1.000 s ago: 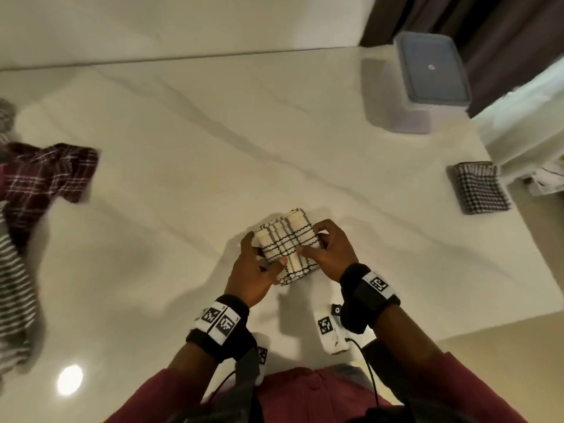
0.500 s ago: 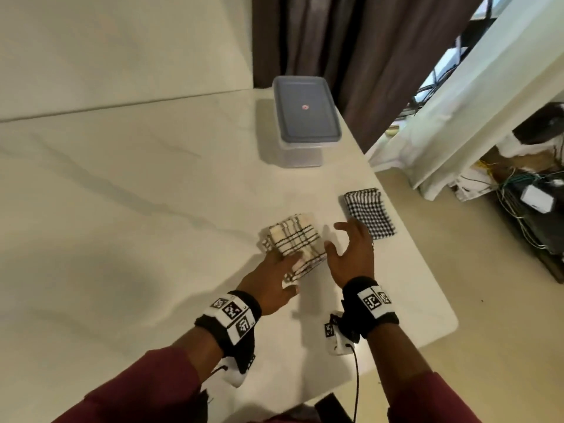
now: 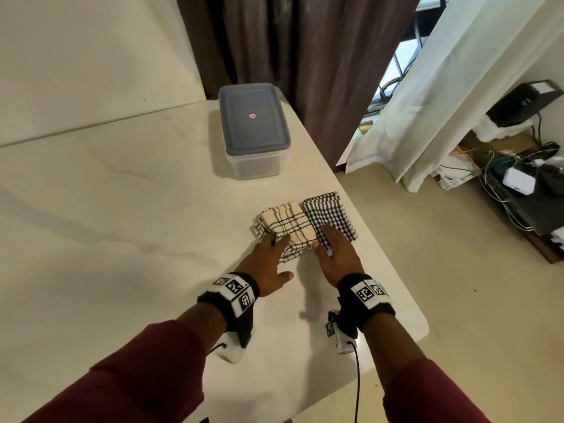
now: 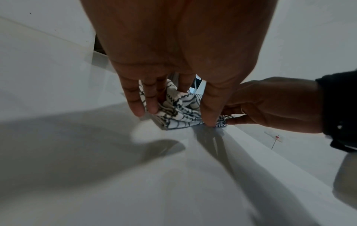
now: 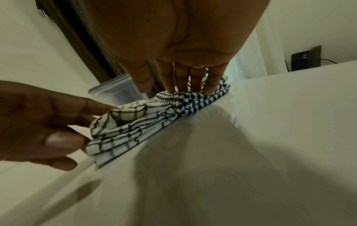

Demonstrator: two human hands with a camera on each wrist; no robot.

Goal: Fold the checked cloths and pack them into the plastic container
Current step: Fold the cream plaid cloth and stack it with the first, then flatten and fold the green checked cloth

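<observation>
On the white table [image 3: 122, 239], near its right edge, two folded cloths lie side by side and touching. The cream checked cloth [image 3: 287, 224] is on the left, and the black-and-white houndstooth cloth [image 3: 331, 213] is on the right, just beside the table edge.

The left hand [image 3: 268, 267] reaches in from the near side, palm down. Its fingers [image 4: 135, 99] are straight and rest on the near left corner of the cream checked cloth, with the thumb spread out to the right, off the cloth; it grips nothing. In the left wrist view the cloth's folded layers show between the fingers and thumb.

The right hand [image 3: 337, 257] lies flat, palm down, with straight fingers [image 5: 195, 82] pressing on the near part of the houndstooth cloth, which bunches slightly under the fingertips in the right wrist view. Its thumb points left toward the cream cloth. It holds nothing either.

The plastic container [image 3: 253, 129] stands farther back on the table, well apart from both hands and beyond the cloths, with its grey lid [image 3: 251, 117] on.
</observation>
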